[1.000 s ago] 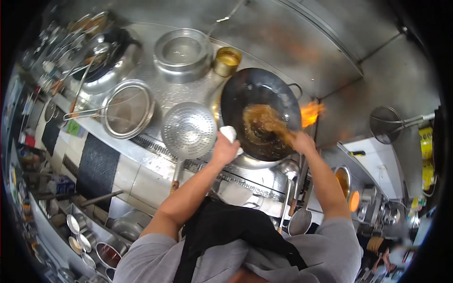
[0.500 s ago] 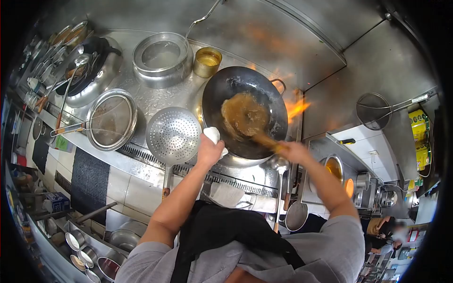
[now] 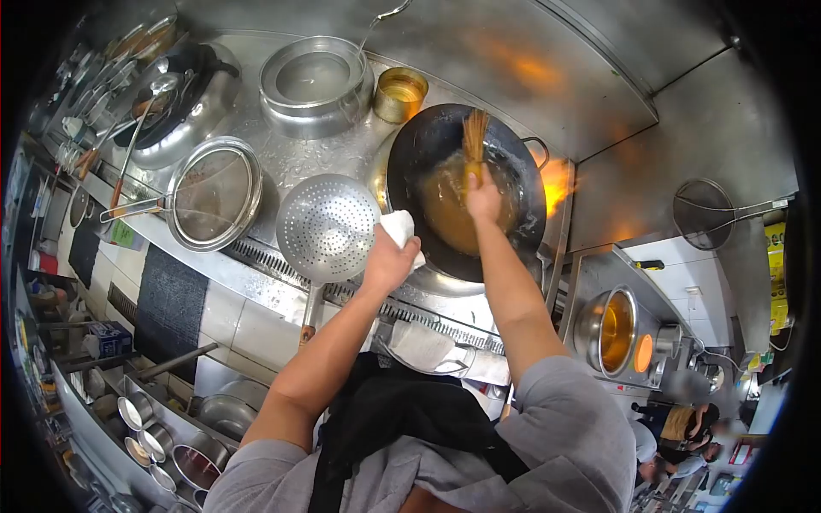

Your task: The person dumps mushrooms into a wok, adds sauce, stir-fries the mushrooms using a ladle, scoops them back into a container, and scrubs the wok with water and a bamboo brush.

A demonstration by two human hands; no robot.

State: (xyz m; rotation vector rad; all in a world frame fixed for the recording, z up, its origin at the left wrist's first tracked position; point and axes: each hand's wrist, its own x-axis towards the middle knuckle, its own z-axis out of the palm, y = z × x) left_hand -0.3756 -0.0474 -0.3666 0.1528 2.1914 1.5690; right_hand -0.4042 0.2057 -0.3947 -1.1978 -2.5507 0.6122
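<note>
A black wok (image 3: 419,150) stands on the burner with brownish liquid (image 3: 446,218) pooled in it. My right hand (image 3: 484,198) is closed round the handle of a bamboo wok brush (image 3: 475,137). The bristles point toward the far wall of the wok, above the liquid. At the wok's near left edge, my left hand (image 3: 392,259) is wrapped round a folded white cloth (image 3: 397,227). The cloth seems to cover the wok's handle or rim there, which is hidden. Left of that hand lies a perforated skimmer (image 3: 328,227).
Flames (image 3: 558,186) burn beside the wok's right rim. A large metal pot (image 3: 316,120) and a brass-coloured can (image 3: 400,96) stand behind. A mesh strainer (image 3: 215,201) rests on a pot at left. A bowl of amber liquid (image 3: 617,333) sits at right. People are at far right.
The brush has swung from the wok's near right side up to its far wall, with my right hand now over the wok. My left hand keeps its grip on the cloth.
</note>
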